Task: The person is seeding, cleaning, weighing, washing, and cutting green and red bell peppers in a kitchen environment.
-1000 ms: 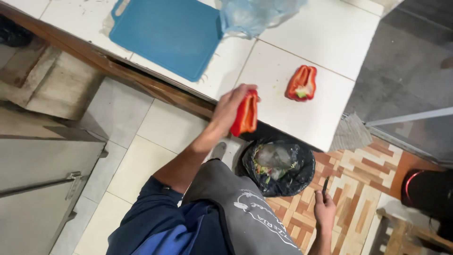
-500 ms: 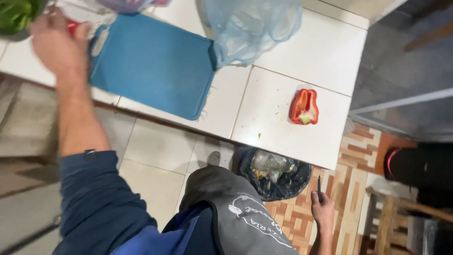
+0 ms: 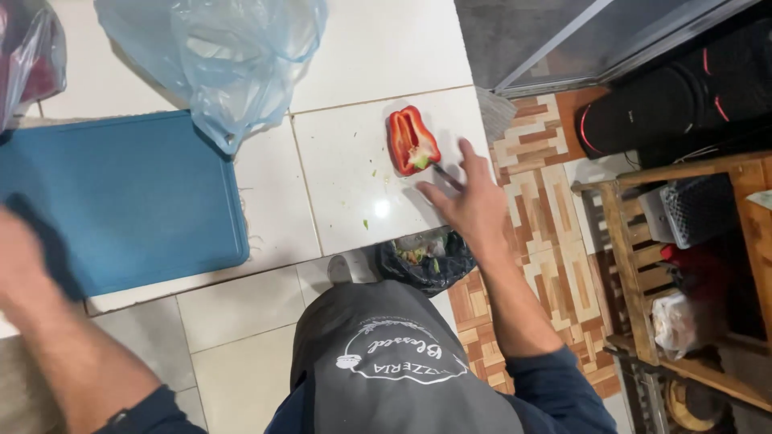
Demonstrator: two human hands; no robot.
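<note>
A red bell pepper half [image 3: 412, 141] lies cut side up on the white tiled counter [image 3: 346, 185], near its right edge. My right hand [image 3: 473, 202] reaches over that edge just below and right of the pepper, gripping a small dark knife [image 3: 447, 176] whose blade points at the pepper. My left hand [image 3: 22, 261] is a blur at the lower left, over the near left corner of a blue cutting board [image 3: 121, 201]. I cannot tell whether it holds anything.
A crumpled pale blue plastic bag [image 3: 229, 60] rests at the board's far right corner, another bag [image 3: 28, 52] at the top left. A black-lined bin [image 3: 426, 259] with scraps stands below the counter edge. A wooden rack [image 3: 683, 265] with items is on the right.
My right hand has come up from beside my leg with the knife to the pepper half on the counter. My left hand has drawn back from the far left, without the pepper piece it held.
</note>
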